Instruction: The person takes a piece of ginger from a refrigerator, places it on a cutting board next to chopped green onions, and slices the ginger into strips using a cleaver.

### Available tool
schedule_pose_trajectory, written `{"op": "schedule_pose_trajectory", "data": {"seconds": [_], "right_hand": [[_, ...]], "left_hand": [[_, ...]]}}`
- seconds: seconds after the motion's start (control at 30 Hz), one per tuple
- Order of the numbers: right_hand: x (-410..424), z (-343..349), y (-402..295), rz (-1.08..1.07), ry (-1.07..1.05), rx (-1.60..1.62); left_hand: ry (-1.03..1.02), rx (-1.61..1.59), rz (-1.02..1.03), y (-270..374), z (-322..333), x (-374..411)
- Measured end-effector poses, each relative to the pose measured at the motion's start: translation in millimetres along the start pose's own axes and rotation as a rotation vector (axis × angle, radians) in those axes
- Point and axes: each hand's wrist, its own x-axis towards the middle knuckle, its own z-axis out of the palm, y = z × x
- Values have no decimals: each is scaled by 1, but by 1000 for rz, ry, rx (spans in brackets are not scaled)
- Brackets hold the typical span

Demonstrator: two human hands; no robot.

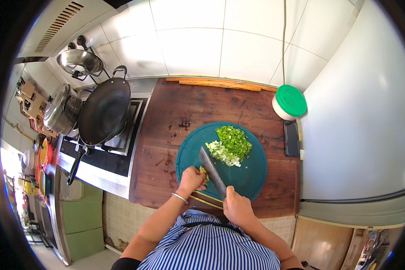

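A round teal cutting board (236, 180) lies on the dark wooden counter before me. My right hand (238, 206) grips a kitchen knife (213, 172), its blade angled up and left across the board. Just left of the blade, my left hand (192, 180) holds a small yellowish piece of food (204, 174), perhaps ginger, against the board. Its exact kind is unclear, and my fingers partly cover it. Beyond the knife, chopped green scallion (234, 141) forms a pile, with chopped white scallion (222, 154) touching its near left side.
A black wok (104, 111) sits on the gas stove at left, beside a lidded steel pot (62, 109). A green-lidded container (290, 101) and a smartphone (291, 138) lie at the counter's right edge. Wooden sticks (219, 84) run along the tiled wall.
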Motion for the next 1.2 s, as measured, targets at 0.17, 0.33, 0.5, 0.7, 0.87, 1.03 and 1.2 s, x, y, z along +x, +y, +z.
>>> {"op": "schedule_pose_trajectory", "data": {"seconds": [0.17, 0.33, 0.5, 0.7, 0.87, 1.03, 1.2], "right_hand": [[18, -1, -2, -32, 15, -26], [16, -9, 2, -12, 7, -17], [6, -11, 3, 7, -21, 0], [1, -16, -4, 45, -33, 70], [0, -9, 1, 49, -18, 27], [1, -9, 0, 57, -23, 31], [4, -5, -4, 47, 2, 35]], "left_hand": [[85, -269, -19, -8, 18, 6], [96, -286, 20, -7, 13, -2], [112, -266, 34, -14, 7, -3], [115, -223, 69, -9, -1, -14], [229, 408, 812, -17, -21, -18], [116, 703, 1074, -11, -20, -19], [140, 629, 1108, -27, -15, -10]]}}
